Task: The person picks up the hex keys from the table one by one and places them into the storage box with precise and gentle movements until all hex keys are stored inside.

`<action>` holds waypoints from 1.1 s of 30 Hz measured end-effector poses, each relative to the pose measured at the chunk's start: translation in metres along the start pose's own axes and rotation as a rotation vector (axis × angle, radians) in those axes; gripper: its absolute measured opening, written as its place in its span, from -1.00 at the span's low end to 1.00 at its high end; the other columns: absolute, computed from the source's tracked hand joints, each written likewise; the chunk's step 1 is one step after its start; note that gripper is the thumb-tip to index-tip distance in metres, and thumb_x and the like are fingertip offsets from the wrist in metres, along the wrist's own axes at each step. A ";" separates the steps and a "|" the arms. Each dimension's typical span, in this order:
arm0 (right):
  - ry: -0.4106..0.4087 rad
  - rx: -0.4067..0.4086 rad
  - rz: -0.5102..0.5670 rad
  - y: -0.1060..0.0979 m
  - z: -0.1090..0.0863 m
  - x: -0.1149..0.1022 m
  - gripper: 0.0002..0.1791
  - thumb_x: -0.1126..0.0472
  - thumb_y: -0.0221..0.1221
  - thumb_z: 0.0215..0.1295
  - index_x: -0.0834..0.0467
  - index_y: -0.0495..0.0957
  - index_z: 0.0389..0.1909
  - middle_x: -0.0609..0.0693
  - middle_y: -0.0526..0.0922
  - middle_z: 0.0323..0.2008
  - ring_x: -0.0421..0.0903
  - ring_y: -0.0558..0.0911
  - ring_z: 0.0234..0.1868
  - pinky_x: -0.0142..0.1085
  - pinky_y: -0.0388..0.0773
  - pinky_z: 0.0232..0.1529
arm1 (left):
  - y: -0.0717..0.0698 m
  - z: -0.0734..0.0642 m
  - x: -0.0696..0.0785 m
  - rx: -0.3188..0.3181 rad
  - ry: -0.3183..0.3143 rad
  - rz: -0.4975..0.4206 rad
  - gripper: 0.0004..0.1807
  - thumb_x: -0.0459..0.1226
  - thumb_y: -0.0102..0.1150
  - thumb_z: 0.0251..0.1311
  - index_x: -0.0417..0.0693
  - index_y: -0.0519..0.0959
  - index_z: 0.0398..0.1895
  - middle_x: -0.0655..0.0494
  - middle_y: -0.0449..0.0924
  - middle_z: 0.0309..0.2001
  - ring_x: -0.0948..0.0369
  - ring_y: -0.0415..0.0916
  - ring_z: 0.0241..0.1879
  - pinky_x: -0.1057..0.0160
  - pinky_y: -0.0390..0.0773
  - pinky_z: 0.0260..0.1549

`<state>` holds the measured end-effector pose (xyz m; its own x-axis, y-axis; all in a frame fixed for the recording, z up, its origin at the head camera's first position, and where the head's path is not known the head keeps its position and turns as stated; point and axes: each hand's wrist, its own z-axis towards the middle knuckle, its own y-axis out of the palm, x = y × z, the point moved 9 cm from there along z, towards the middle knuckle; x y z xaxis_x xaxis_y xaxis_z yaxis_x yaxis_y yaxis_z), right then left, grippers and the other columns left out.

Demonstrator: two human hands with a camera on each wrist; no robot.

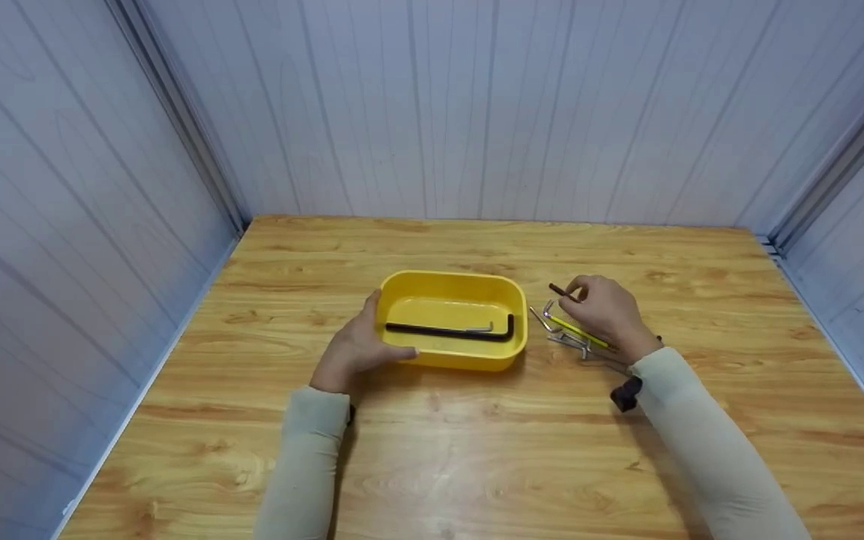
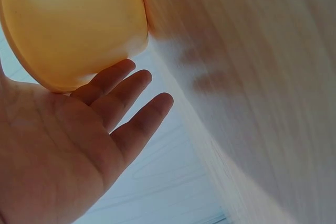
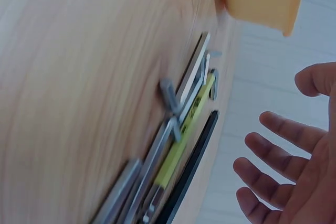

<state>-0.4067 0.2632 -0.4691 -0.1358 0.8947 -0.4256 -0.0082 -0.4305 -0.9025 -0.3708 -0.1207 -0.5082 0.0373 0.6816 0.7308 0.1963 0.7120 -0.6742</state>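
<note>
Pale panelled walls fill the upper part of the head view and both sides, streaked with grey grain lines; metal strips run down the corners. Below spreads a wood-grained table, glossy at lower centre, its near edge cut off by the frame. Two light sleeves enter from the bottom. A yellow box stands at the centre, the left hand spread against its left end, thumb along the near side; the index finger is largely out of sight in the left wrist view. Right of centre, the right hand hovers with fingers parted, partly covering hex keys: a black key, a yellow key and overlapping silver keys, hard to count and cut off lower down in the right wrist view. In the box lie a large black key and a small silver one.
</note>
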 end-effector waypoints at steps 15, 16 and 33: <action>0.063 -0.073 -0.085 -0.006 -0.011 0.037 -0.65 0.10 0.07 0.33 0.22 0.57 0.01 0.25 0.62 -0.14 0.12 0.61 -0.27 0.02 0.53 -0.30 | -0.001 0.000 0.001 -0.007 0.010 0.011 0.47 0.26 0.50 -0.37 0.06 -0.23 0.55 -0.06 0.20 0.44 0.02 0.30 0.29 -0.07 0.21 0.33; 0.064 -0.083 -0.092 -0.006 -0.011 0.038 -0.65 0.13 0.08 0.32 0.23 0.57 0.01 0.25 0.62 -0.14 0.12 0.61 -0.27 0.02 0.53 -0.31 | -0.001 0.000 0.001 -0.007 0.007 0.013 0.46 0.26 0.50 -0.37 0.07 -0.23 0.55 -0.05 0.20 0.43 0.03 0.30 0.29 -0.06 0.22 0.33; 0.057 -0.138 -0.127 0.001 -0.013 0.061 -0.72 0.33 -0.02 0.32 0.21 0.62 -0.09 0.23 0.66 -0.20 0.11 0.62 -0.27 0.03 0.55 -0.26 | 0.000 0.001 -0.002 0.004 -0.008 0.006 0.48 0.30 0.48 -0.41 0.11 -0.22 0.56 -0.02 0.18 0.45 0.05 0.27 0.31 -0.07 0.20 0.34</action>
<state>-0.4019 0.3194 -0.4970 -0.0861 0.9479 -0.3067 0.1145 -0.2964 -0.9482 -0.3714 -0.1216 -0.5099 0.0305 0.6868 0.7262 0.1925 0.7089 -0.6786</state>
